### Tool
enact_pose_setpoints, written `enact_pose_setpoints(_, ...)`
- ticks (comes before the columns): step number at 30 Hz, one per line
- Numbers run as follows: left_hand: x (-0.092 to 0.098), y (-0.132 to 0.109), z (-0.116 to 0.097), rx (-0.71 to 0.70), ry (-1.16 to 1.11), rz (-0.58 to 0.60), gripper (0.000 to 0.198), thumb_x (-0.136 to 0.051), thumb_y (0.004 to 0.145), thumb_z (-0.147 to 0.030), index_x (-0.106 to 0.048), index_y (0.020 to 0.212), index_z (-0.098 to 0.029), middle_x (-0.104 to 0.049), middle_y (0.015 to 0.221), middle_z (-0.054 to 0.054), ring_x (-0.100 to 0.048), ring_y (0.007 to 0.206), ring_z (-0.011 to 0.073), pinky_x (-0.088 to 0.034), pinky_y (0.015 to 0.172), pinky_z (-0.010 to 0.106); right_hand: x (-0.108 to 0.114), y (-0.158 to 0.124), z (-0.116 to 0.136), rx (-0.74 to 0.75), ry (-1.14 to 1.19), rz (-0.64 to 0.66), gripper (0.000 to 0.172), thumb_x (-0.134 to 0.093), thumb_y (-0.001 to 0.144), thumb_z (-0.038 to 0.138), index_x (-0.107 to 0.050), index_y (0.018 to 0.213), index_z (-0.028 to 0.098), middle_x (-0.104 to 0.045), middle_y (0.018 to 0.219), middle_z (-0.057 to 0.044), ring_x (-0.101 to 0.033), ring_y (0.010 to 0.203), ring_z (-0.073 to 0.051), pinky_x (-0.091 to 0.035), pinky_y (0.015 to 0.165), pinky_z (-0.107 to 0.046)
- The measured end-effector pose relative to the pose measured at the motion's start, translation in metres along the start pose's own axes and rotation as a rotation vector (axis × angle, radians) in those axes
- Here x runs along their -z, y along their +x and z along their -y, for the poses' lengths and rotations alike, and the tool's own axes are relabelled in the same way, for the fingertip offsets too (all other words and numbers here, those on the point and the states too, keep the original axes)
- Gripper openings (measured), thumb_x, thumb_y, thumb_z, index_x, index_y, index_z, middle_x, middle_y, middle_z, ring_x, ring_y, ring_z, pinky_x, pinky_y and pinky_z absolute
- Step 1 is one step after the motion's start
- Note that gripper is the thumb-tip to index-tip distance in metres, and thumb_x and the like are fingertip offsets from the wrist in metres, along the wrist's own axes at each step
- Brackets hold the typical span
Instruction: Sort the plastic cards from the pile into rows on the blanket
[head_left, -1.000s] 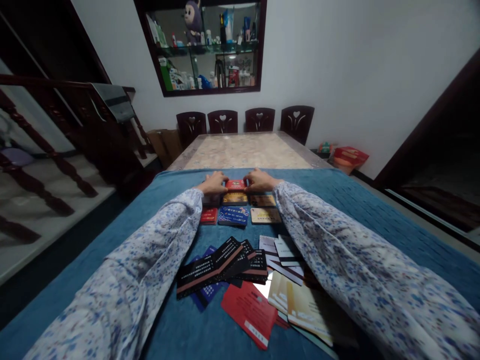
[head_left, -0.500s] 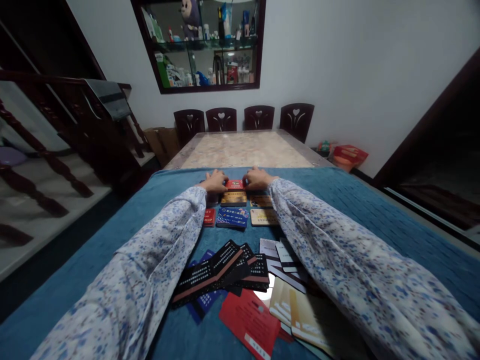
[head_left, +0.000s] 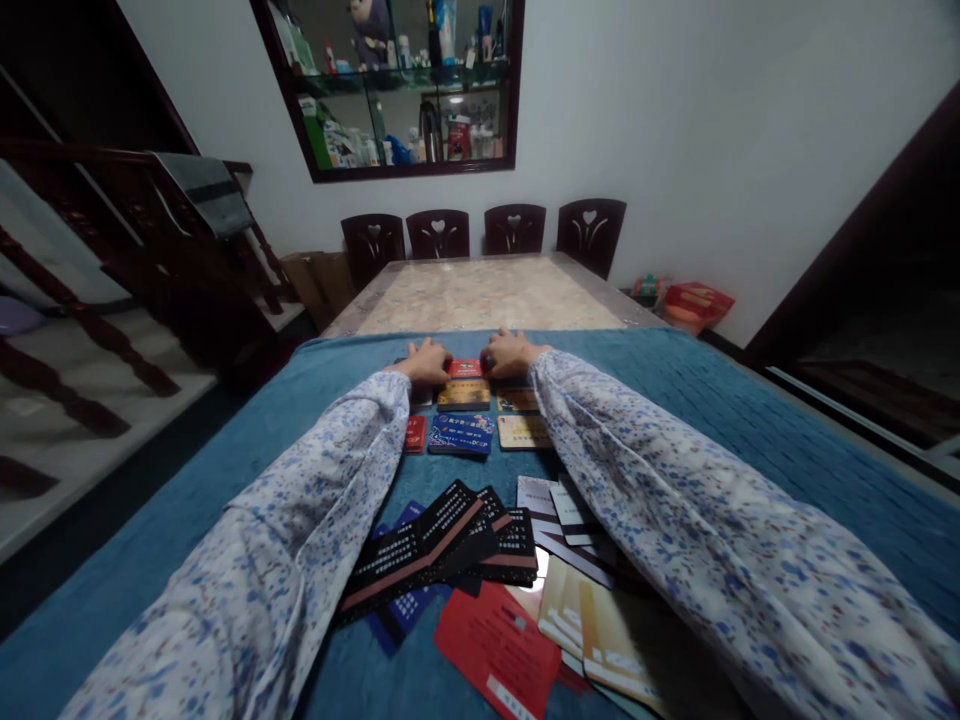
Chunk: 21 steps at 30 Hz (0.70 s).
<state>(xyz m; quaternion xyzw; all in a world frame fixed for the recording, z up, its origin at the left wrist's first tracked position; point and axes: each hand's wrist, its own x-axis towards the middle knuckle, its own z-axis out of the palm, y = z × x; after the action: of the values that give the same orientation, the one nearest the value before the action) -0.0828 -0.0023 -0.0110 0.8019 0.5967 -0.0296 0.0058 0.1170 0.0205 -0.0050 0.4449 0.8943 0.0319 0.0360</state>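
Note:
Both my arms reach far out over a blue cloth (head_left: pixel 675 400). My left hand (head_left: pixel 426 361) and my right hand (head_left: pixel 510 353) press on the two ends of a red card (head_left: pixel 466 368) lying flat at the far end of a grid of cards. The fingers of both hands are curled down onto it. Nearer lie a dark gold card (head_left: pixel 465 394), a blue card (head_left: pixel 460 435), a tan card (head_left: pixel 523 431) and a small red card (head_left: pixel 415 434). Close to me sits a loose heap: black striped cards (head_left: pixel 420 548), a big red card (head_left: pixel 499 648), cream cards (head_left: pixel 600 630).
Beyond the cloth the bare marble table top (head_left: pixel 480 295) runs to several dark chairs (head_left: pixel 439 233) at the wall. A glass wall cabinet (head_left: pixel 397 85) hangs above. A stair railing (head_left: pixel 112 250) stands left, red bags (head_left: pixel 694 300) on the floor right.
The hands stay on the red card. The view has tipped down slightly, so everything sits a little higher up the wall and closer.

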Motion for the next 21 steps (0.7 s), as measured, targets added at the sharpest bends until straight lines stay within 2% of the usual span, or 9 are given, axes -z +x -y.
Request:
enact_pose_setpoints(8,-0.0003,-0.0009,-0.0001,-0.014,0.034,0.009,0.042,-0.061,0.070,-0.026,-0.075,0.109,-0.023,-0.066,0.120,0.013,-0.045,0.124,0.0388,-0.039,0.100,0.057,0.0031,-0.0016,0.0005,0.004,-0.011,0.005,0.043,-0.069,0.084,0.045,-0.075,0.122,0.025,-0.060,0.130,-0.018,-0.041,0.128,-0.040,-0.038,0.101,-0.054)
enact_pose_setpoints(15,0.0009,0.0053,-0.0024,0.004,0.008,0.025,0.036,-0.066,0.064,-0.026,-0.076,0.099,-0.023,-0.066,0.117,0.014,-0.046,0.123,0.0415,-0.038,0.102,0.062,0.0045,-0.0003,0.0016,0.040,-0.024,-0.002,0.037,-0.070,0.084,0.039,-0.077,0.116,0.022,-0.062,0.127,-0.019,-0.044,0.125,-0.040,-0.042,0.098,-0.050)
enact_pose_setpoints(21,0.0048,0.0051,-0.0023,-0.012,0.012,0.046,0.037,-0.065,0.064,-0.022,-0.076,0.099,-0.022,-0.066,0.121,0.016,-0.047,0.124,0.0429,-0.038,0.101,0.064,0.0074,-0.0013,0.0017,0.055,-0.025,0.002,0.036,-0.068,0.085,0.039,-0.078,0.114,0.021,-0.061,0.128,-0.019,-0.044,0.125,-0.040,-0.041,0.098,-0.050)
